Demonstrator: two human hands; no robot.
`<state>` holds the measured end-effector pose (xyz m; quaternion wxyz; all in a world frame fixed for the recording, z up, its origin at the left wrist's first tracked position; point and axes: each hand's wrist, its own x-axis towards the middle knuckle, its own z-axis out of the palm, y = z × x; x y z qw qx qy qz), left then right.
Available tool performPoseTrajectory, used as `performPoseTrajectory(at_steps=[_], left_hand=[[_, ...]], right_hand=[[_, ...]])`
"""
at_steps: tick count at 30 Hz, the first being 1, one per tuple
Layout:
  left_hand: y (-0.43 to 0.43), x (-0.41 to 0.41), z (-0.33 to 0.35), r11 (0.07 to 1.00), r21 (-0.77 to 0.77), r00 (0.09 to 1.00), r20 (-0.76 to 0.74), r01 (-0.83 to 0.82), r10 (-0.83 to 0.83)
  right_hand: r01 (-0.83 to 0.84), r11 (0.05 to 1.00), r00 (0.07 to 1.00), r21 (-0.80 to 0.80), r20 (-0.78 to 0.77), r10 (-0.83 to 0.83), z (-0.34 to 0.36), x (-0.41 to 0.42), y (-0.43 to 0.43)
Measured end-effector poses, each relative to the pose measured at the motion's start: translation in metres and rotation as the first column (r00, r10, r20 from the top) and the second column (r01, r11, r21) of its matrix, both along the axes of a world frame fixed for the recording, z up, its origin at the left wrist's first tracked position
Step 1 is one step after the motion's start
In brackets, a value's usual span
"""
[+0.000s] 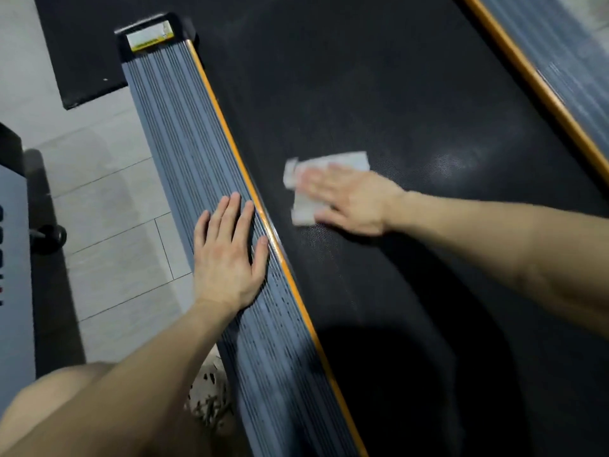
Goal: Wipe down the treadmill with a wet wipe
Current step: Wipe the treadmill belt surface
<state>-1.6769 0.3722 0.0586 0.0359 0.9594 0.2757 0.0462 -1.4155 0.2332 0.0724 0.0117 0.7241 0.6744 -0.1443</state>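
The treadmill's black running belt (395, 103) fills the middle of the head view, with a grey ribbed side rail (184, 133) and an orange trim strip (224, 113) along its left edge. My right hand (349, 199) lies flat on a crumpled white wet wipe (306, 206) and presses it onto the belt. The wipe shows beyond the fingertips and under the thumb side. My left hand (227, 255) rests flat on the grey rail, fingers spread, holding nothing. A second orange-edged rail (560, 77) runs along the belt's right side.
Light grey floor tiles (108, 199) lie left of the treadmill, with a black mat (79, 51) at the back left. Another machine's dark base and small wheel (49, 239) stand at the far left. My bare knee (49, 410) is at the bottom left.
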Motion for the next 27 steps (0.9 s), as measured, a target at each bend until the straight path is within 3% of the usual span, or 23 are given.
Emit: performPoseTrajectory(at_steps=[2, 3, 5, 7, 8, 9, 11, 12, 13, 14, 16, 18, 19, 20, 21, 22, 23, 24, 25, 27], left_hand=[[0.001, 0.0, -0.001, 1.0, -0.008, 1.0, 0.014, -0.002, 0.002], [0.001, 0.0, -0.002, 1.0, -0.007, 1.0, 0.021, -0.002, 0.002], [0.001, -0.001, -0.001, 1.0, -0.006, 1.0, 0.024, 0.004, -0.004], [0.0, 0.001, -0.002, 1.0, 0.002, 0.999, 0.033, 0.009, -0.009], [0.0, 0.001, -0.002, 1.0, 0.007, 0.999, 0.038, 0.006, -0.006], [0.0, 0.001, -0.002, 1.0, 0.008, 0.999, 0.038, 0.001, -0.001], [-0.001, 0.002, -0.002, 1.0, 0.002, 0.999, 0.039, 0.004, -0.004], [-0.001, 0.002, -0.001, 1.0, 0.005, 0.999, 0.036, 0.006, -0.006], [-0.001, 0.003, 0.0, 1.0, 0.008, 0.999, 0.032, 0.003, -0.003], [-0.001, 0.003, 0.001, 1.0, 0.009, 1.0, 0.027, 0.004, -0.004], [-0.003, 0.002, 0.002, 1.0, 0.016, 1.0, 0.022, 0.003, -0.003], [-0.003, 0.003, 0.0, 1.0, 0.025, 1.0, 0.021, -0.001, 0.0], [-0.003, 0.003, 0.0, 1.0, 0.025, 1.0, 0.018, 0.003, -0.003], [-0.004, 0.003, 0.001, 1.0, 0.026, 1.0, 0.017, 0.001, -0.001], [-0.004, 0.002, 0.002, 1.0, 0.029, 1.0, 0.016, -0.005, 0.005], [-0.005, 0.002, 0.002, 1.0, 0.028, 1.0, 0.013, -0.007, 0.007], [-0.005, 0.003, 0.003, 1.0, 0.025, 1.0, 0.007, -0.005, 0.005], [-0.005, 0.003, 0.004, 1.0, 0.022, 1.0, 0.001, -0.004, 0.004], [-0.005, 0.003, 0.004, 1.0, 0.019, 1.0, -0.002, -0.004, 0.004], [-0.006, 0.002, 0.004, 1.0, 0.021, 1.0, 0.0, -0.002, 0.002]], right_hand=[[0.32, 0.947, 0.945, -0.022, -0.066, -0.32, 0.005, -0.003, 0.016], [0.308, 0.951, 0.947, -0.008, -0.098, -0.307, 0.002, -0.014, 0.009], [-0.058, 0.995, 0.991, 0.077, -0.118, 0.067, -0.005, -0.047, -0.028], [-0.467, 0.883, 0.87, 0.048, -0.154, 0.469, -0.009, -0.059, -0.068], [-0.532, 0.845, 0.835, 0.051, -0.135, 0.533, -0.013, -0.048, -0.072], [-0.48, 0.876, 0.871, 0.05, -0.089, 0.483, -0.011, -0.033, -0.067], [-0.016, 0.999, 1.0, 0.034, -0.026, 0.017, -0.006, -0.002, -0.055], [0.245, 0.969, 0.969, 0.001, -0.031, -0.245, -0.004, 0.006, -0.054], [0.379, 0.924, 0.923, -0.039, -0.05, -0.381, -0.002, 0.002, -0.057], [0.36, 0.932, 0.927, -0.049, -0.092, -0.363, -0.001, -0.014, -0.066], [-0.053, 0.998, 0.975, 0.024, -0.217, 0.057, 0.002, -0.071, -0.099], [-0.491, 0.871, 0.838, 0.024, -0.259, 0.48, -0.003, -0.094, -0.131], [-0.532, 0.845, 0.822, 0.047, -0.209, 0.529, -0.007, -0.085, -0.135], [-0.43, 0.902, 0.891, 0.046, -0.142, 0.432, -0.008, -0.069, -0.133], [-0.184, 0.982, 0.979, 0.031, -0.08, 0.186, -0.009, -0.051, -0.128], [0.13, 0.991, 0.99, 0.02, -0.057, -0.129, -0.008, -0.037, -0.126], [0.393, 0.92, 0.918, 0.0, -0.052, -0.392, -0.007, -0.031, -0.126], [0.523, 0.852, 0.849, -0.021, -0.076, -0.523, -0.005, -0.038, -0.126], [0.522, 0.853, 0.846, -0.005, -0.119, -0.519, -0.004, -0.057, -0.131], [0.135, 0.989, 0.968, 0.065, -0.223, -0.117, -0.003, -0.113, -0.149]])
